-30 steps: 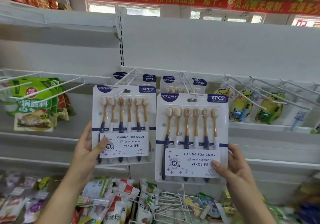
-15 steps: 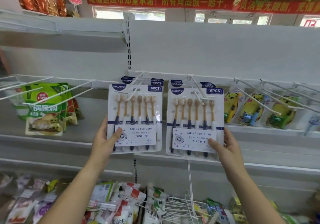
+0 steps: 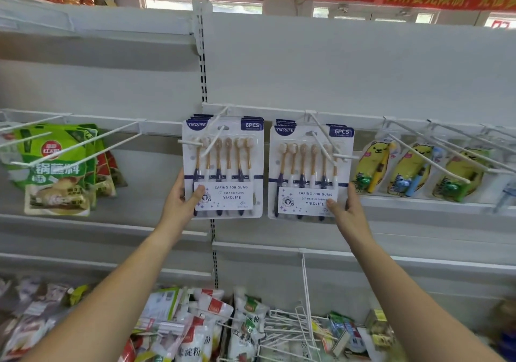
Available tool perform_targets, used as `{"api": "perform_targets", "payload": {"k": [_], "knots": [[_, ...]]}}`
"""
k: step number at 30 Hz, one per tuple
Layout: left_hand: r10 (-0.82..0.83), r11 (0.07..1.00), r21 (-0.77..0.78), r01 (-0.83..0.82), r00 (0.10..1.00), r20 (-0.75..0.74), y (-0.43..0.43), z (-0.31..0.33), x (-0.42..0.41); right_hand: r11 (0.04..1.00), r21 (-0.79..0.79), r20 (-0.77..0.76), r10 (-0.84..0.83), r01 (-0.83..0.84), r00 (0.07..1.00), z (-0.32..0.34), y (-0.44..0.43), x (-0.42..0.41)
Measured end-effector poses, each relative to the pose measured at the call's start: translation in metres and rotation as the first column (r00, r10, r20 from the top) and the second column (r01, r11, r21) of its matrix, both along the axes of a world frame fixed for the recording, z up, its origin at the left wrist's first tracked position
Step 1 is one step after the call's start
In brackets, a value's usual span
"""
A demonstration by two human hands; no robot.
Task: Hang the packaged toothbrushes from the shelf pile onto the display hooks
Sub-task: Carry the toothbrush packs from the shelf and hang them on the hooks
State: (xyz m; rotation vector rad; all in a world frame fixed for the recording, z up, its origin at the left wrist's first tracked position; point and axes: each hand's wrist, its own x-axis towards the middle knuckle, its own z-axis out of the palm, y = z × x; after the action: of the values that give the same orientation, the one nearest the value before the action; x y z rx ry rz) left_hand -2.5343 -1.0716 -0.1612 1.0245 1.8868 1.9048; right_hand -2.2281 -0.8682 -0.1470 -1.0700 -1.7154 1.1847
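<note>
**Two packs hanging on two hooks, both hands gripping**

Two hands are reaching up to the hook rail at once. The left hand (image 3: 181,202) is pinching the left pack (image 3: 223,166) at its lower left edge, thumb pressing on the printed label and fingers tucked behind. The right hand (image 3: 346,210) is pinching the right pack (image 3: 310,171) at its lower right edge the same way. Each pack is hanging upright with a white hook poking out through its top hole: the left hook (image 3: 212,141) and the right hook (image 3: 323,145). More packs (image 3: 252,118) are showing just behind each one. Green pouches (image 3: 55,166) are hanging to the left and yellow brush packs (image 3: 413,169) to the right. Bags (image 3: 195,328) and loose hooks (image 3: 293,325) are lying on the shelf below.
</note>
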Motion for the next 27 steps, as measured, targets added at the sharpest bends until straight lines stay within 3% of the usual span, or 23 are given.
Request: {"api": "perform_targets", "payload": {"k": [7, 10, 13, 15, 19, 27], "knots": [[0.214, 0.959, -0.181, -0.219, 0.976, -0.046, -0.001, -0.005, -0.007, 1.0, 0.005, 0.264, -0.017, 0.016, 0.964, -0.019, 0.006, 0.018], [0.281, 0.883, -0.317, -0.345, 0.931, -0.232, -0.017, 0.002, -0.012, 0.989, 0.129, 0.471, 0.002, -0.07, 0.882, -0.019, -0.001, 0.036], [-0.004, 0.785, -0.507, -0.357, 0.815, -0.58, -0.03, 0.028, 0.01, 0.933, 0.287, 0.663, -0.031, -0.216, 0.748, 0.0, -0.011, 0.062], [-0.256, 0.689, -0.629, -0.36, 0.691, -0.676, -0.031, 0.042, 0.04, 0.883, 0.375, 0.73, -0.094, -0.283, 0.677, 0.013, -0.019, 0.084], [-0.511, 0.684, -0.681, -0.26, 0.496, -0.702, -0.015, 0.056, 0.108, 0.835, 0.452, 0.788, -0.211, -0.313, 0.578, 0.027, -0.046, 0.128], [-0.75, 0.653, -0.75, 0.104, 0.223, -0.622, 0.048, 0.07, 0.239, 0.886, 0.411, 0.79, -0.229, -0.214, 0.568, 0.052, -0.093, 0.257]]}}
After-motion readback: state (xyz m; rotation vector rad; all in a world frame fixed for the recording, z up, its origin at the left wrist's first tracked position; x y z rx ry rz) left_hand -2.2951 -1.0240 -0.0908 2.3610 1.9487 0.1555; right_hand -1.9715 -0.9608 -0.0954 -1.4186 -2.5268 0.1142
